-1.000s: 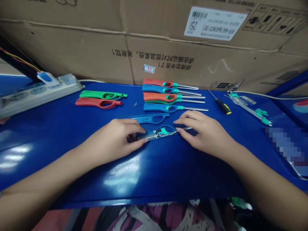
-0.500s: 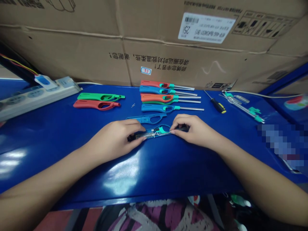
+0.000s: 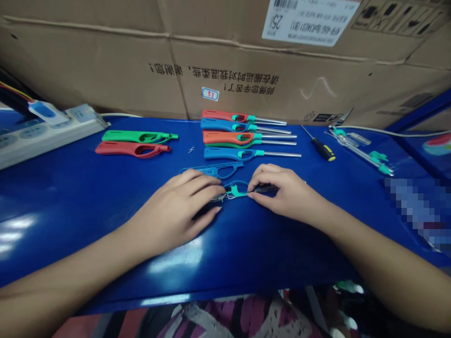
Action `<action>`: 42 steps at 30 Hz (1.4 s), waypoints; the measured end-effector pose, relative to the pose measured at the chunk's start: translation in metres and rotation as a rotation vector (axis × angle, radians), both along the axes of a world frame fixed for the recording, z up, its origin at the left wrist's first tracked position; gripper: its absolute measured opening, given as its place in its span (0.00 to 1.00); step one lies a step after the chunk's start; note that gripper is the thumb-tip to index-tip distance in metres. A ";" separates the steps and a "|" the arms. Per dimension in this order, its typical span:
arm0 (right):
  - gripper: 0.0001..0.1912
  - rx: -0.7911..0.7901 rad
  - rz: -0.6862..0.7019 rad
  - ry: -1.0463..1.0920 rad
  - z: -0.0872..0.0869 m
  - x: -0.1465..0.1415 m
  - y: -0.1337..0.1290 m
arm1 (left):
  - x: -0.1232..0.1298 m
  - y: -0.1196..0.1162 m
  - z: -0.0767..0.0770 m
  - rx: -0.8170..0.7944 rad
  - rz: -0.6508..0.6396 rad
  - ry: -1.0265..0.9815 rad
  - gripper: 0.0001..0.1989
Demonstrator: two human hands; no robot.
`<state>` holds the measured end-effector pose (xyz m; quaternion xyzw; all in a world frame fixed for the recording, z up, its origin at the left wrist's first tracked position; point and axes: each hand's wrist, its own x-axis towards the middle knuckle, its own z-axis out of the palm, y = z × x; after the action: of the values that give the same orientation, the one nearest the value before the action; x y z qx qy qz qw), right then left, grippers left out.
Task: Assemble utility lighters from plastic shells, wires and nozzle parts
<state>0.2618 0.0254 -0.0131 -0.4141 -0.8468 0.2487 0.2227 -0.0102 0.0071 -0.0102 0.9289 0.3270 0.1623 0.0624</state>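
Observation:
An opened lighter (image 3: 237, 191) with a teal trigger and thin wires lies between my hands on the blue table. My left hand (image 3: 179, 206) covers its handle end, fingers closed over it and hiding most of that part. Around the neck and dark rod at the other end, my right hand (image 3: 276, 185) pinches with thumb and fingertips. Just behind rests a loose blue half shell (image 3: 225, 170), partly hidden by my left hand. Farther back, several finished-looking lighters (image 3: 232, 137) in red, blue and orange lie side by side with metal tubes pointing right.
Green (image 3: 123, 136) and red shells (image 3: 120, 149) lie left, beside tiny screws (image 3: 190, 149). A power strip (image 3: 45, 134) is at far left. Right are a screwdriver (image 3: 323, 149) and metal tubes with teal parts (image 3: 362, 152). A cardboard box (image 3: 116, 70) stands behind.
My left hand has slid right along the lighter and now covers more of its handle end. My right hand keeps its pinch. The camera view has shifted slightly.

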 end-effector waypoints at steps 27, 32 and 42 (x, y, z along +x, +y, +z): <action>0.02 0.116 0.047 -0.118 0.002 0.005 0.003 | -0.035 0.041 0.010 -0.075 0.128 0.145 0.14; 0.03 0.081 0.075 -0.165 -0.002 0.004 0.004 | -0.036 0.045 0.003 -0.082 0.116 0.117 0.14; 0.05 0.381 0.000 -0.154 0.003 -0.001 -0.002 | -0.036 0.029 0.019 -0.043 0.228 0.078 0.18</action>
<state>0.2610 0.0229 -0.0104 -0.3822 -0.8931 0.0516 0.2317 -0.0457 0.0364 0.0089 0.8898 0.4360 0.1250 0.0505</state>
